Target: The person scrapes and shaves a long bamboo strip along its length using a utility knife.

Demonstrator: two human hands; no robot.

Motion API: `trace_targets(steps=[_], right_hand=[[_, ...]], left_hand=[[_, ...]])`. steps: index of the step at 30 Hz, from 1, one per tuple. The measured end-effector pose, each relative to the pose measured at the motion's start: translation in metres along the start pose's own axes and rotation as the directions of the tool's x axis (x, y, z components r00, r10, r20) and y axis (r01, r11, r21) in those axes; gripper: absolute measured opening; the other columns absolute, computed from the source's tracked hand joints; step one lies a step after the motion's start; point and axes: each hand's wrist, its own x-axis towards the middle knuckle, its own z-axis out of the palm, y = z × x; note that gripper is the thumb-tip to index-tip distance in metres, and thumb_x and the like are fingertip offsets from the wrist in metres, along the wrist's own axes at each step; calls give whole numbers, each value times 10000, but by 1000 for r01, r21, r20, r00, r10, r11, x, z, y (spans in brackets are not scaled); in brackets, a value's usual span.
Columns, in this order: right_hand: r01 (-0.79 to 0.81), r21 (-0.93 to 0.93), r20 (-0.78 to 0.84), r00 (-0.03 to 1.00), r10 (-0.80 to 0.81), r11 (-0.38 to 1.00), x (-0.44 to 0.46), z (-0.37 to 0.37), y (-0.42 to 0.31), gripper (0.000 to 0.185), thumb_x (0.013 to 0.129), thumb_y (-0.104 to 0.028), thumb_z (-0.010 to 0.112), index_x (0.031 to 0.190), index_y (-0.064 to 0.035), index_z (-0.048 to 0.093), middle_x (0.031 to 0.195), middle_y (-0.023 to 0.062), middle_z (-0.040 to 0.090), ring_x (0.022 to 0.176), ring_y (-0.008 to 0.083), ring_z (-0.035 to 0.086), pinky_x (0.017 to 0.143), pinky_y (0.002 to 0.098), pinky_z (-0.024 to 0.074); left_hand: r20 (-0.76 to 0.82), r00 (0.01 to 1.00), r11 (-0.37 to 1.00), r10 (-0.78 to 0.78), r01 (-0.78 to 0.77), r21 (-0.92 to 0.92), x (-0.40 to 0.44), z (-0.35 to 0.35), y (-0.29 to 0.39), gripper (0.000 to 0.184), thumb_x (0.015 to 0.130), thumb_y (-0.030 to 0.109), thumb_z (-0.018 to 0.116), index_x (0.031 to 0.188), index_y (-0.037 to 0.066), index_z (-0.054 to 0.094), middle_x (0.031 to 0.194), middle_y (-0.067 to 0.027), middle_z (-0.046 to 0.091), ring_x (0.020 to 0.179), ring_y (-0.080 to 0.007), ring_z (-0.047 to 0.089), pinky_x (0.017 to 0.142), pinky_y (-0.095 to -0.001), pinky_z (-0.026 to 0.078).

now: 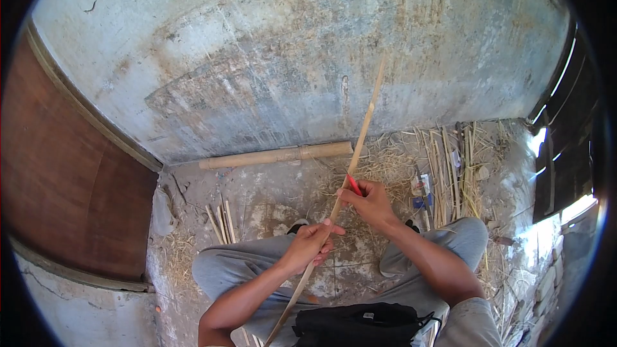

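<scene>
Against a stained wall (289, 58), my left fingers (312, 239) grip a long strip (361, 138); my right fingers (367, 198) pinch something red (353, 184).

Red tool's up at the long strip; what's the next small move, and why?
Probably slide the red tool lightly along the strip: the right hand holds it at the strip, while the left hand grips the strip nearer the lap.
</scene>
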Motion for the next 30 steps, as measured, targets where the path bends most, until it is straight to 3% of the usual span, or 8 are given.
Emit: trace_targets(steps=[5, 9, 13, 21, 23, 24, 26, 30], right_hand=[[26, -204, 15, 1000, -23, 979, -12, -5, -29, 252, 869, -245, 743, 808, -3, 703, 671, 35, 643, 585, 60, 538, 517, 277, 428], [416, -544, -20, 862, -507, 729, -14, -21, -40, 185, 842, -213, 760, 837, -34, 714, 656, 62, 616, 533, 118, 556, 482, 278, 433], [743, -535, -15, 467, -884, 402, -6, -23, -48, 242, 774, -155, 786, 998, -89, 723, 849, 49, 681, 609, 222, 656, 527, 309, 536], [698, -570, 203, 630, -749, 433, -12, -5, -15, 280, 777, -134, 779, 1048, -98, 722, 923, 76, 711, 689, 241, 690, 594, 355, 565], [703, -525, 117, 618, -777, 480, -13, 1, -17, 241, 797, -139, 774, 1026, -81, 726, 877, 88, 714, 645, 229, 671, 579, 348, 547], [588, -472, 15, 750, -661, 657, -20, 4, -25, 206, 825, -152, 767, 1001, -52, 727, 798, 96, 684, 611, 179, 617, 557, 323, 506], [448, -394, -78, 853, -515, 802, -21, 8, -31, 189, 854, -165, 760, 976, -23, 728, 719, 103, 653, 576, 128, 563, 534, 298, 465], [342, -99, -199, 913, -355, 934, -13, 10, -31, 217, 921, -208, 724, 963, 4, 734, 636, -14, 547, 578, 49, 418, 500, 255, 358]], left_hand=[[-89, 996, 988, 17, -3, 154, -17, -2, 7, 530, 1069, 454, 373, 1153, -20, 595, 585, 34, 396, 448, -43, 368, 405, -228, 290], [-122, 981, 910, 152, -90, 405, -36, -24, 21, 516, 1071, 444, 375, 1110, -2, 632, 587, 34, 424, 482, -53, 421, 440, -238, 341], [-38, 937, 497, 347, -149, 855, -63, -49, 60, 449, 1055, 396, 441, 1050, 8, 667, 581, -99, 567, 533, -234, 578, 524, -372, 450], [87, 901, -373, 424, 87, 924, -94, -38, 142, 148, 953, 210, 616, 966, 80, 686, 763, -124, 664, 765, -290, 658, 750, -438, 518], [483, 515, -638, 708, 173, 750, -91, -24, 149, 132, 896, 159, 691, 987, 71, 652, 993, -124, 645, 990, -312, 604, 937, -454, 449], [484, 515, -639, 707, 173, 749, -88, -19, 145, 132, 896, 159, 691, 987, 71, 652, 993, -124, 645, 990, -312, 604, 937, -454, 449], [510, -75, -456, 857, 351, 818, -79, -10, 132, 209, 887, 189, 712, 1018, 48, 630, 1111, -150, 592, 1136, -301, 514, 1034, -484, 345], [9, -2, -9, 1000, -275, 961, -44, 5, 93, 346, 883, 142, 702, 1190, 36, 582, 1143, -162, 588, 1132, -330, 512, 1027, -438, 362]])
